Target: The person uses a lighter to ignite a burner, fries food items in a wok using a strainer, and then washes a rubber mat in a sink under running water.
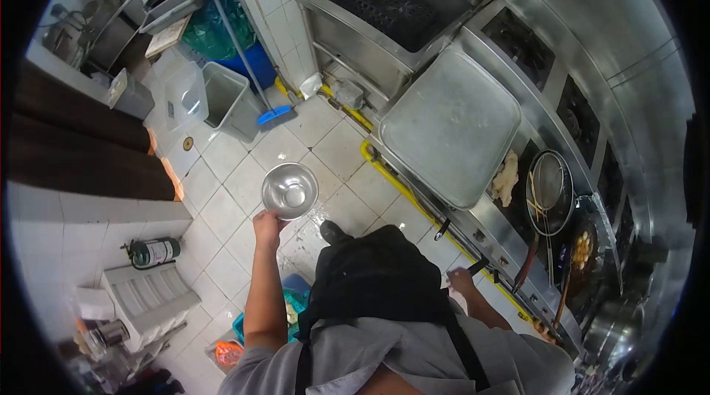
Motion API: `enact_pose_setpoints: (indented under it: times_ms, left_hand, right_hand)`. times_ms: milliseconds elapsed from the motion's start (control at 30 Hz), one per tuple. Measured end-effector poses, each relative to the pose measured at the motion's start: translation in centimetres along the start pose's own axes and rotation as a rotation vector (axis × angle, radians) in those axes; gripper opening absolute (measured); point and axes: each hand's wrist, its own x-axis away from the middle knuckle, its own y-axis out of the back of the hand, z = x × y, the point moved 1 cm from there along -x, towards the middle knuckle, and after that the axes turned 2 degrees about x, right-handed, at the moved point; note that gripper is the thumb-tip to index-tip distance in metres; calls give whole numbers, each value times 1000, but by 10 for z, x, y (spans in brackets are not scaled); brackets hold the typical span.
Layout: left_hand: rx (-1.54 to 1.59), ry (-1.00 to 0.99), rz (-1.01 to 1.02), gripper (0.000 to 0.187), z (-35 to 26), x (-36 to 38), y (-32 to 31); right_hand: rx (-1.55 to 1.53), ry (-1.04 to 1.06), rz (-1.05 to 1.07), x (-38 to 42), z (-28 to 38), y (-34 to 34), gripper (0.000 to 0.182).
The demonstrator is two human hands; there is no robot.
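My left hand (268,229) is closed on the rim of a round stainless steel bowl (284,197). The bowl is held out over the tiled floor, and nothing shows inside it. On the other side of my body, my right hand (462,281) is by the front of the stove. Its fingers look curled at a black handle (478,267); whatever that handle belongs to is not clear. A mesh strainer (549,184) lies over a dark pan on the burners. Beside it, a pan of oil holds yellowish pieces of food (582,248).
A large metal tray (451,129) covers the near stove end, before a steel sink (384,3). A yellow pipe (399,186) runs along the stove front. A broom (274,114), grey bin (225,95) and teal basket (296,302) stand on the floor. Another person's hand (546,333) shows lower right.
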Motion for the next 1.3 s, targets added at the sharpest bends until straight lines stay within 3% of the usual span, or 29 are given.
enact_pose_setpoints:
  times_ms: [67, 133, 267, 333, 467, 600, 667, 867, 1100, 1300]
  left_hand:
    - [-22, 29, 65, 7, -19, -27, -5]
    - [-37, 49, 115, 7, -45, -39, -22]
    - [-95, 81, 233, 7, -89, -66, -59]
    - [-80, 68, 310, 8, -101, -84, -82]
    - [-145, 41, 419, 11, -136, -93, -134]
    - [-248, -16, 399, 14, -155, -119, -169]
    - [-217, -34, 425, 15, -176, -115, -180]
    - [-43, -40, 147, 16, -195, -145, -134]
    - [271, -14, -206, 17, -193, -166, -42]
    - [401, -163, -338, 8, -269, -202, 5]
  right_hand:
    - [233, 238, -213, -22, 43, -14, 28]
    - [69, 288, -195, 15, 149, -14, 23]
    - [-334, 473, 34, 47, 285, -19, 24]
    - [-449, 447, 156, 62, 348, -18, 21]
    - [-412, 524, 292, 47, 439, -21, 22]
    - [-364, 688, 388, 3, 527, -20, 22]
    - [-365, 697, 347, -15, 565, -19, 22]
    - [-100, 796, 445, -46, 670, -6, 21]
    - [-18, 865, 398, -93, 756, -15, 20]
    - [162, 833, 469, -97, 809, -72, 20]
